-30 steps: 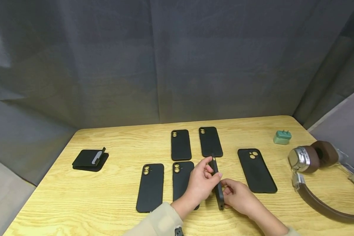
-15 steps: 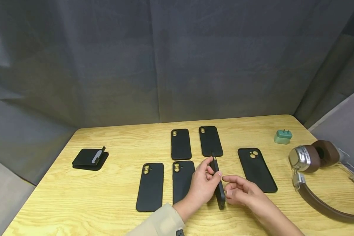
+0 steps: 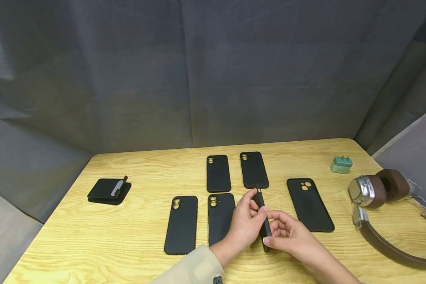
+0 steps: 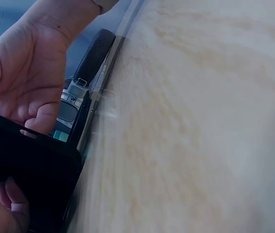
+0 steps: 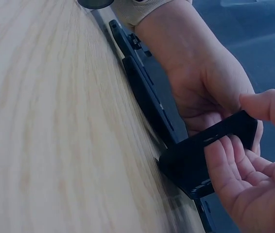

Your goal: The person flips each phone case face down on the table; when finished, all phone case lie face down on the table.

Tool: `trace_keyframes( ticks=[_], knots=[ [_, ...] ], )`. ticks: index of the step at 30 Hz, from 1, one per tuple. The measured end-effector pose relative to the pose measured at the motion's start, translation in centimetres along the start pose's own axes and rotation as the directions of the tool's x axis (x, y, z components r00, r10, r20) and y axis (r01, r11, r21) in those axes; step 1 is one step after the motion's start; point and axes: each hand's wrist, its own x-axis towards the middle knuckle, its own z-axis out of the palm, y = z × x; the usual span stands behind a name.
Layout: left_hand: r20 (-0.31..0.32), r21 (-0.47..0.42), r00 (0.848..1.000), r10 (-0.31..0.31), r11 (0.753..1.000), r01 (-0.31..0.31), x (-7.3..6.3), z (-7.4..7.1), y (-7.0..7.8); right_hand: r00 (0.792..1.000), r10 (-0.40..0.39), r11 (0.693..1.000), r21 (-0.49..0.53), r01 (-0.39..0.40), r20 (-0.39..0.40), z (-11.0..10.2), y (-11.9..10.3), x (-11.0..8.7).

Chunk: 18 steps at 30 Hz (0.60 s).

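A black phone case [image 3: 265, 230] stands tilted on its long side edge between both hands in the head view. My left hand [image 3: 243, 223] grips it by its far part, with the thumb over the upper edge. The right hand [image 3: 292, 236] pinches the near end, its thumb on the edge and its fingers on the right face. In the right wrist view the right fingers [image 5: 230, 160] reach inside the case [image 5: 186, 158]. The left wrist view shows the dark case [image 4: 35, 162] between the hands, partly covered by fingers.
Several black phone cases, such as one case [image 3: 181, 225] at left and another case [image 3: 310, 205] at right, lie on the wooden table [image 3: 103, 236]. A black folded stand-like item [image 3: 108, 190] lies at far left. Right are a green charger [image 3: 340, 165] and brown headphones [image 3: 367, 191].
My right hand came off the case's near end, its fingers opened beside it, and now it pinches that end again with the thumb on the upper edge. The left hand stayed in place.
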Motion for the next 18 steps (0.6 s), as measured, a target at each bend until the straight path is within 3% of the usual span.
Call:
trace_keyframes(
  ticks=[4, 10, 18],
  knots=[
    [0.002, -0.008, 1.000, -0.010, 1.000, 0.010, 0.02, 0.06, 0.10, 1.000, 0.018, 1.000, 0.007, -0.018, -0.005, -0.01, 0.00, 0.14],
    [0.024, -0.020, 0.997, -0.070, 0.997, 0.071, 0.27, -0.05, 0.61, 1.000, 0.015, 1.000, 0.023, -0.015, -0.002, -0.06, 0.14, 0.12],
    [0.032, -0.155, 0.989, -0.148, 0.976, 0.151, 0.10, -0.74, 0.89, 1.000, 0.016, 0.999, 0.047, -0.016, -0.006, 0.01, -0.13, -0.10]
  ],
)
